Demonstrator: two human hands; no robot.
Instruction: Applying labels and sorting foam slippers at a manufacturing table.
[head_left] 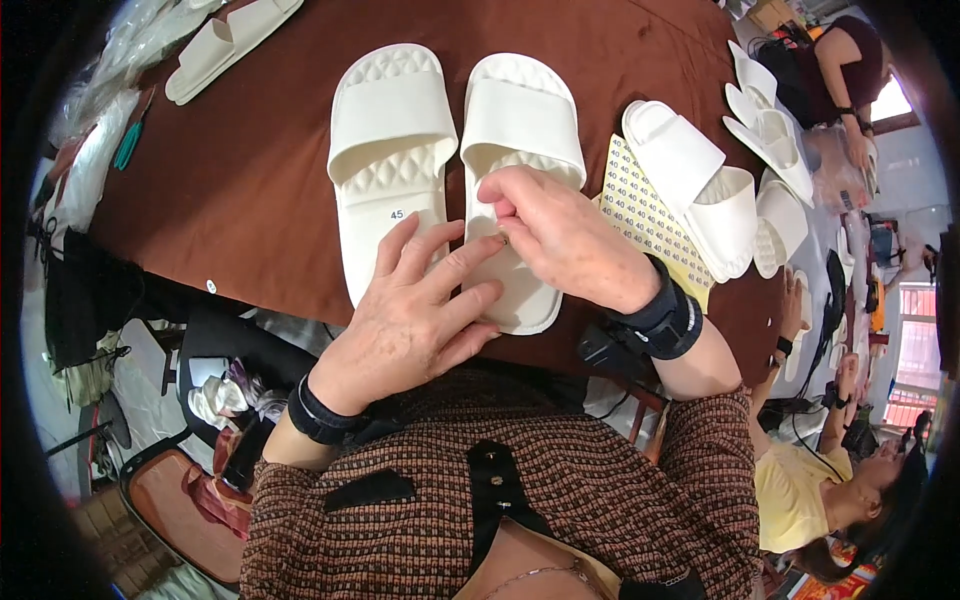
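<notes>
Clear plastic wrapping [110, 70] is heaped at ten o'clock, and beside it a small green-handled tool [128, 145] lies on the brown cloth [265, 190]. A tiny round white sticker [211, 287] sits near the cloth's edge at nine o'clock, and a lone white slipper [230, 50] lies between ten and eleven. Toward eleven o'clock rests the left slipper [390, 115] of the middle pair, its toe at twelve, with a small printed mark on its quilted-front insole. The left hand [412, 300] lies palm down over its heel, fingers spread and slightly bent, gripping nothing that shows; one fingertip reaches toward the other hand. The right slipper [522, 115] stands alongside at twelve o'clock, toe also pointing to twelve. Over its insole, just below the strap, is the right hand [560, 238], fingers curled inward; whether they pinch anything cannot be told. At two o'clock a yellow sheet of printed labels [640, 215] lies partly under two overlapping white slippers [690, 150], with more white slippers [785, 150] beyond. A yellow-shirted co-worker [800, 490] is at four o'clock, and a dark-topped co-worker [850, 60] leans in at two.
</notes>
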